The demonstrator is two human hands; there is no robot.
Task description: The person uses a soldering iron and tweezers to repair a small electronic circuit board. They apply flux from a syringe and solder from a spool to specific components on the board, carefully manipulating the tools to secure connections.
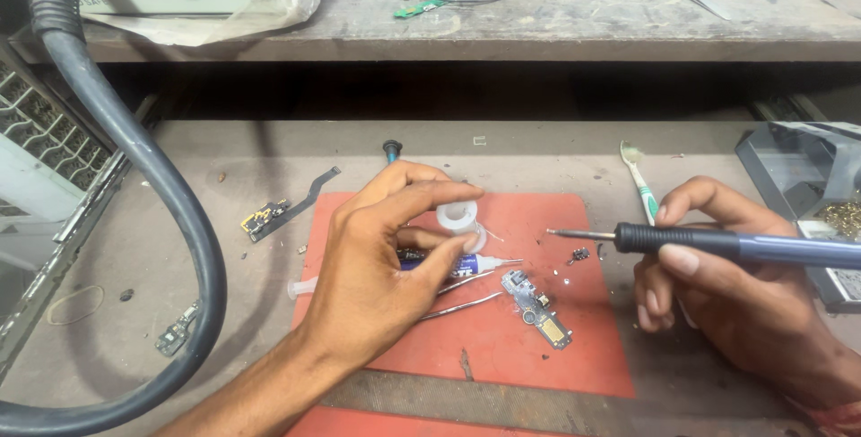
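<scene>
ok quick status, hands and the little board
Right hand grips soldering iron, tip clear of the board. Left hand pinches solder spool. Small circuit board bare on red mat; tweezers beside it.

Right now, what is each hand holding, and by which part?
The right hand grips a soldering iron by its dark handle. The left hand pinches a white solder spool at its rim between thumb and fingers.
</scene>
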